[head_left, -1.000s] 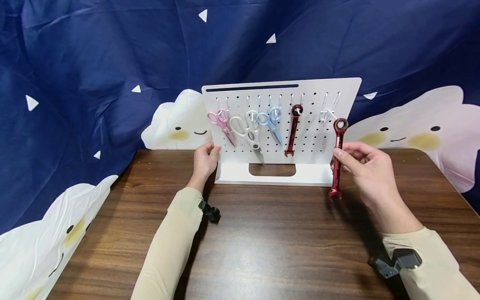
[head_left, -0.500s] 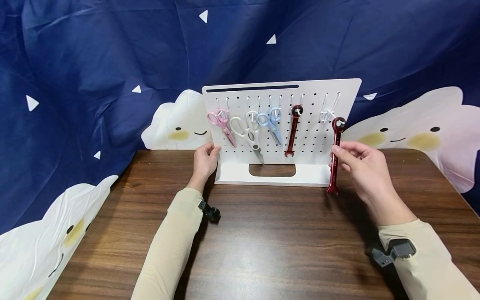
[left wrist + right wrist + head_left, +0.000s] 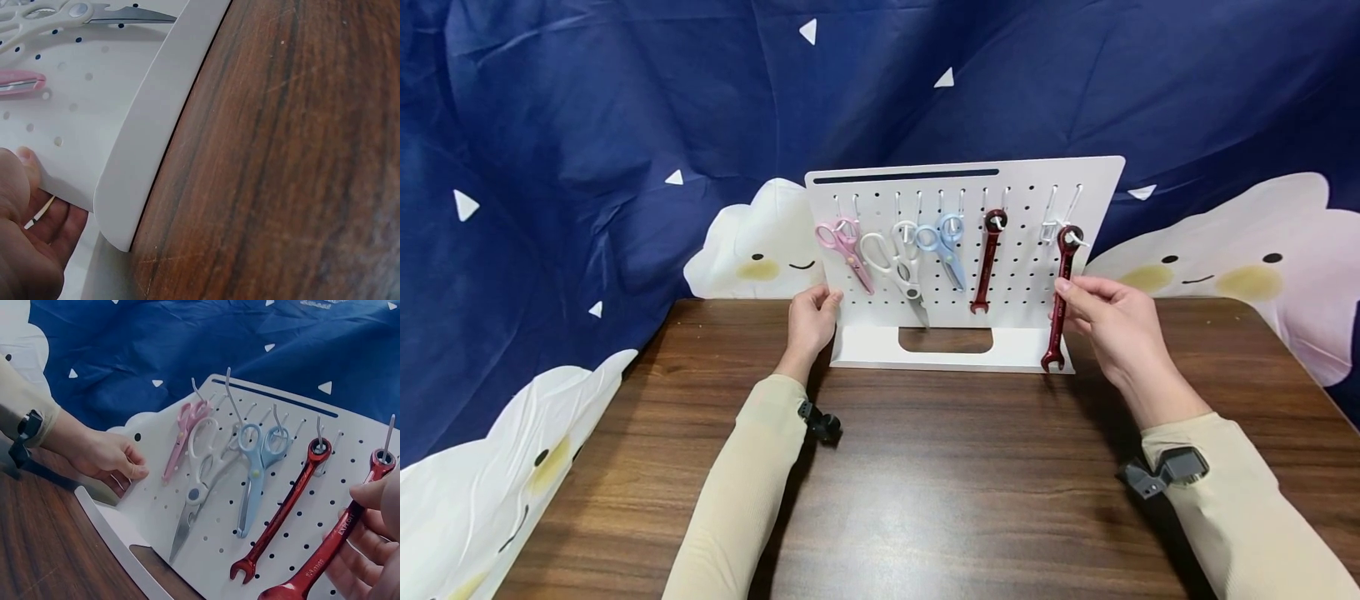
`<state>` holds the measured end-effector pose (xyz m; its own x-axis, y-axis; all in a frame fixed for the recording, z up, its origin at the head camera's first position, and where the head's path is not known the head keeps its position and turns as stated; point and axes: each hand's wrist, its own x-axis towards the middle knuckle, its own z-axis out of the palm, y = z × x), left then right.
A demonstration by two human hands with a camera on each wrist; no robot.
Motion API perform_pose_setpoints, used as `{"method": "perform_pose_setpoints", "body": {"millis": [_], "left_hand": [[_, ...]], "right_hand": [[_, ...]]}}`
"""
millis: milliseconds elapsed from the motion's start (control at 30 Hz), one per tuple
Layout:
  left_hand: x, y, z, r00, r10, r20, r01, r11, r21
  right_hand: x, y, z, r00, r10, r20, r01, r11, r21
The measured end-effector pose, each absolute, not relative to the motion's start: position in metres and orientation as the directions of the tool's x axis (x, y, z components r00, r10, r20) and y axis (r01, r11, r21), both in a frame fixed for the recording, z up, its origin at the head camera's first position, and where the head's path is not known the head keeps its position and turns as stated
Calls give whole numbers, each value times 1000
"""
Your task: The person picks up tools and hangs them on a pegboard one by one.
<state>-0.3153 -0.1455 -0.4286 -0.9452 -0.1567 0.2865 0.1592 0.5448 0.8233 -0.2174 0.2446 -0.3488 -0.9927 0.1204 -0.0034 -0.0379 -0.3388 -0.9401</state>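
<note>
My right hand (image 3: 1120, 333) pinches a red combination wrench (image 3: 1058, 312) by its shaft, thumb in front and fingers behind. The ring end is around the rightmost white hook (image 3: 389, 439) of the white pegboard (image 3: 1101, 187), and the open end points down. With its thumb on the front and fingers behind, my left hand (image 3: 28, 231) holds the board's left edge. A second red wrench (image 3: 987, 262), blue scissors (image 3: 953, 265), white kitchen scissors (image 3: 195, 494) and pink scissors (image 3: 853, 262) hang from the other hooks.
The pegboard stands on a white base (image 3: 1030, 354) with an oblong cutout, on a brown wooden table (image 3: 910, 467). Behind it hangs a dark blue cloth (image 3: 625, 125) with clouds and white triangles. Each wrist wears a small black camera (image 3: 1165, 473).
My right hand has moved left and up toward the board with the wrench, whose ring end has slid farther along the hook. My left hand stays in place on the board's edge.
</note>
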Motion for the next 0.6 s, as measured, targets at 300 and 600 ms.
{"method": "perform_pose_setpoints", "body": {"millis": [300,600], "left_hand": [[-314,-145,-427,-946,-150,286,163,541,825],[-315,-146,-428,-946,-148,288,165,545,822]], "right_hand": [[-234,246,-351,-994,108,-30,-9,-339,-941],[-248,247,-356,-992,112,-59,11,-389,-921]]}}
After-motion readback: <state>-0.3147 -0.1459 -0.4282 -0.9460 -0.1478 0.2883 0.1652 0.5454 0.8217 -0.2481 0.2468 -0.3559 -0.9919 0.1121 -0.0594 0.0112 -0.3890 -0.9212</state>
